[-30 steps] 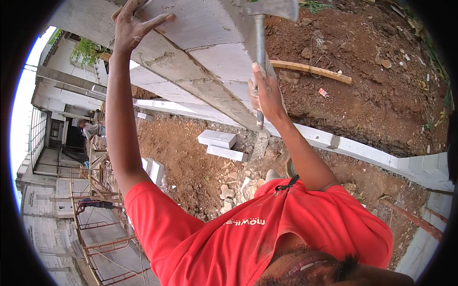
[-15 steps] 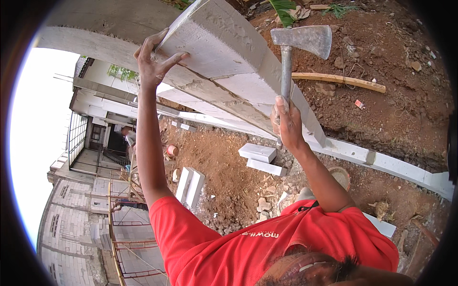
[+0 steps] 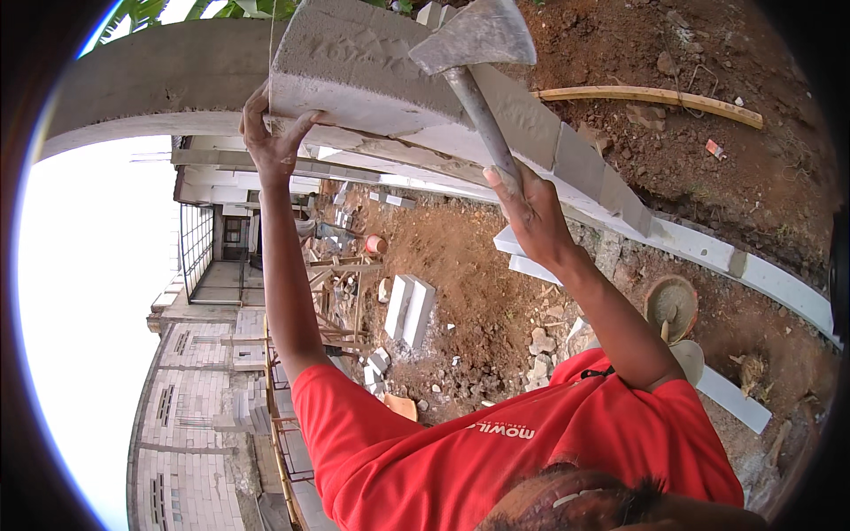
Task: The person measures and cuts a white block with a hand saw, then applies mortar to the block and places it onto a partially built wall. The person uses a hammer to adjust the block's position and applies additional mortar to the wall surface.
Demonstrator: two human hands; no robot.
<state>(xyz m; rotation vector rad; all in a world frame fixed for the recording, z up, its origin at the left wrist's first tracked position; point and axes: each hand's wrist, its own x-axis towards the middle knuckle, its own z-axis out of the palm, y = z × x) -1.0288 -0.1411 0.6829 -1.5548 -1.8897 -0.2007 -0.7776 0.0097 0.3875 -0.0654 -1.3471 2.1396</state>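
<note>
A pale concrete block lies on top of the low wall, its long side facing me. My left hand is closed on the block's left end, fingers up against the end and thumb along the lower front edge. A hatchet is in my right hand, gripped by its grey handle near the lower end. The hatchet's broad metal head is raised, tilted left, and overlaps the block's right part in the view. Whether the head touches the block I cannot tell. A thin string hangs by the block's left end.
Beyond the wall, a wooden strip lies on brown soil. On my side are white blocks, a round mortar pan, rubble and a red bucket. Scaffolding stands beside a block building at left.
My view has shifted. The hatchet has tilted left, and its head now overlaps the block instead of the soil beyond. My left hand remains at the block's left end.
</note>
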